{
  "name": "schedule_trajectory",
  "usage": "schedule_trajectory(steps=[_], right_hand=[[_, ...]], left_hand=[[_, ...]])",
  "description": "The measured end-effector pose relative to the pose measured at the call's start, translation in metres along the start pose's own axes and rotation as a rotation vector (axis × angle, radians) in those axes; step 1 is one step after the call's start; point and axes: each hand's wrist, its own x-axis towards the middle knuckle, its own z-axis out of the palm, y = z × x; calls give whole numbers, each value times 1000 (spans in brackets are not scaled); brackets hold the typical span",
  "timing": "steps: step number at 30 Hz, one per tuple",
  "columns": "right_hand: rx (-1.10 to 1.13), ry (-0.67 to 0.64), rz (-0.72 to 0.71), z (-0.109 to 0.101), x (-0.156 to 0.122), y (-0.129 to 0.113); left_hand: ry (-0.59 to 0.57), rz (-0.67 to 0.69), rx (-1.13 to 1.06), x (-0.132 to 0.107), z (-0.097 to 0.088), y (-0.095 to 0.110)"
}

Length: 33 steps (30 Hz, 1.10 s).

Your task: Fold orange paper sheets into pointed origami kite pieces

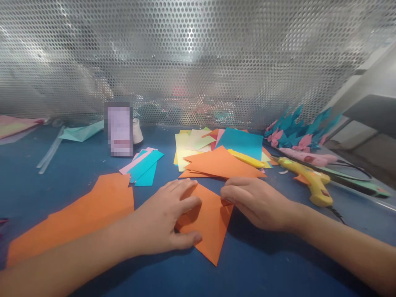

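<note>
simultaneously resting a loosely spread, ungripping left hand (170, 216) on orange paper (213, 222) on the table (262, 268) and pinching the paper's right corner in a curled right hand (255, 202), near orange sheets (218, 163).

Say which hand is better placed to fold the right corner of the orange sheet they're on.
Probably the right hand: its curled fingers are at that corner of the orange sheet. The left hand, spread over the opposite side, seems suited to steadying it.

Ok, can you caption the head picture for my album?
Left hand and right hand at orange paper, yellow glue gun nearby.
</note>
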Motion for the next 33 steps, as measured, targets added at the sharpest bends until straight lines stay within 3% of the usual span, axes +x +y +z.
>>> schedule_trajectory(steps=[13,20,27,33], right_hand=[[60,43,-61,6,-4,6],[61,4,-59,8,-3,8],[176,187,53,13,-1,2],[297,1,26,17,2,-5]], left_hand=[[-7,3,2,0,2,-2],[-11,1,-5,-1,2,-2],[9,34,-20,-1,3,-3],[56,55,-23,0,4,-4]])
